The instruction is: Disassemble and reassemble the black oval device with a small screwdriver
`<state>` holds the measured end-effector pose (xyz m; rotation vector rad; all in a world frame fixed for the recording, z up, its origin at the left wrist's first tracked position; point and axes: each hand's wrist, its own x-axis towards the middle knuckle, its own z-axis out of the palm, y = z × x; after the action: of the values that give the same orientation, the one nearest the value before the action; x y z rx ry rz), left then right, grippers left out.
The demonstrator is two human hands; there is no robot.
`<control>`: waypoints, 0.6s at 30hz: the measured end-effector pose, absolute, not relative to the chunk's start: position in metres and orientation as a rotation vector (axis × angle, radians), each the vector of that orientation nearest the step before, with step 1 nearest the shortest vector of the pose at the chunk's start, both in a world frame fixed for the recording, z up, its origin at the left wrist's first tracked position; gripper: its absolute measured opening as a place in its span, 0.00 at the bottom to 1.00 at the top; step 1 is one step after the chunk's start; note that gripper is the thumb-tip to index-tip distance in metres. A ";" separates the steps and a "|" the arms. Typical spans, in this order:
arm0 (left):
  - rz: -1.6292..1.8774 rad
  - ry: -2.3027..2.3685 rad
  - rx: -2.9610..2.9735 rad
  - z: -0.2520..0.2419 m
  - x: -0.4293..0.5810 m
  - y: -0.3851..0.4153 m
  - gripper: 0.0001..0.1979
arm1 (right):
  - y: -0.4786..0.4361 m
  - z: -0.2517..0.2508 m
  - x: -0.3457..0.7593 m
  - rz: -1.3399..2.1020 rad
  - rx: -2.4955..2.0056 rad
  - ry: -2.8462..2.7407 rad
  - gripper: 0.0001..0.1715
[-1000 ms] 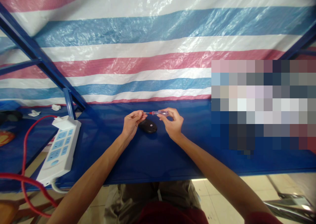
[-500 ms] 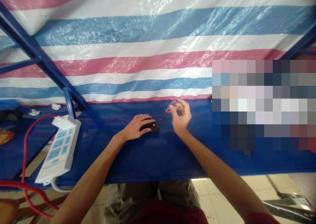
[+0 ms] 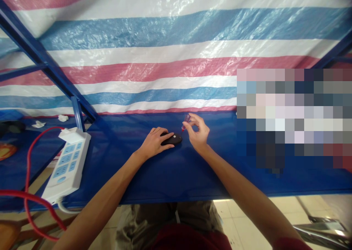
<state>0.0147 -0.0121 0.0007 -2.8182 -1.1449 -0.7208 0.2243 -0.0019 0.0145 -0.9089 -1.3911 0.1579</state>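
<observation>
The left hand (image 3: 156,143) grips the black computer mouse (image 3: 173,139), its fingers spread across the body. The mouse lies on the blue table (image 3: 165,176), beneath these fingers, one end protruding beyond the fingertips. The right hand (image 3: 199,132) pinches the screwdriver (image 3: 187,118) by its handle between thumb and fingers, the handle slanting down toward that exposed end. Tip contact cannot be determined. For control, the left fingers should press evenly, clear of the tip; the shaft is best aligned squarely before any pressure.
</observation>
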 end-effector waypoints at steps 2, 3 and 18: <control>-0.720 -1.146 -2.815 0.000 0.014 -0.012 0.26 | -0.001 0.013 0.223 0.145 -0.897 -1.413 0.19; -0.721 -1.144 -2.816 0.000 0.014 -0.011 0.26 | -0.001 0.012 0.222 0.141 -0.890 -1.418 0.18; -0.743 -1.113 -2.772 -0.004 0.014 -0.011 0.26 | -0.007 0.022 0.226 0.065 -0.764 -1.567 0.15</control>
<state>0.0142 -0.0107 -0.0037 -2.7721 -1.1126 -0.7433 0.2262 -0.0068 0.0216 -0.7644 -1.5672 0.0648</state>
